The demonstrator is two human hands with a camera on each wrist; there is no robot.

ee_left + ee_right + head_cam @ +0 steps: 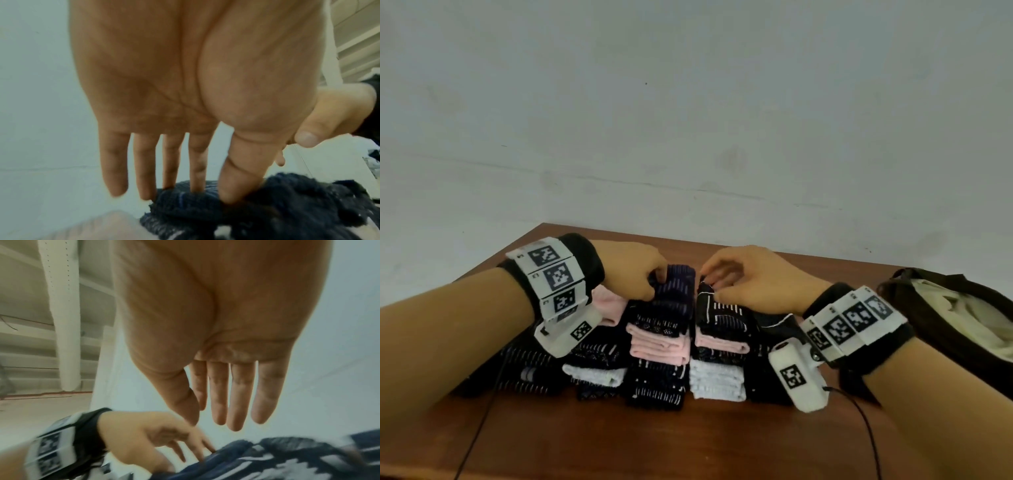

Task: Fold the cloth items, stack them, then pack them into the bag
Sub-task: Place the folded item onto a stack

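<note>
Head view takes in the wooden table (pixel 688 442) first, pushed against a pale wall, with the folded cloths standing in stacks across its middle. Right of the stacks at the table's far right sits the dark bag (pixel 935 315), its mouth gaping toward the stacks and pale lining showing — placed, I'd judge, so packing needs only a short reach. I cannot tell whether anything is packed in it yet.

The stacks (pixel 688 353) stand shoulder to shoulder: dark patterned pieces, pink ones, white ones, edges roughly squared. Two tall columns rise at the centre, lower piles flank them.

On the taller column, left of centre, lies a dark blue striped cloth (pixel 676 284). The left hand (pixel 635 270) grasps its near left edge: in the left wrist view the thumb (pixel 238 178) and two fingers press into the fabric — a pinch, probably to square it on the stack.

The right hand (pixel 750 279) hovers over the neighbouring column, just right of that cloth, above a black cloth with white lines (pixel 722 311). From the right wrist view its fingers (pixel 236 394) hang straight and clear of the fabric, holding nothing; it looks poised to steady or tidy that top piece.

Stacking seems nearly done; packing has yet to come.
</note>
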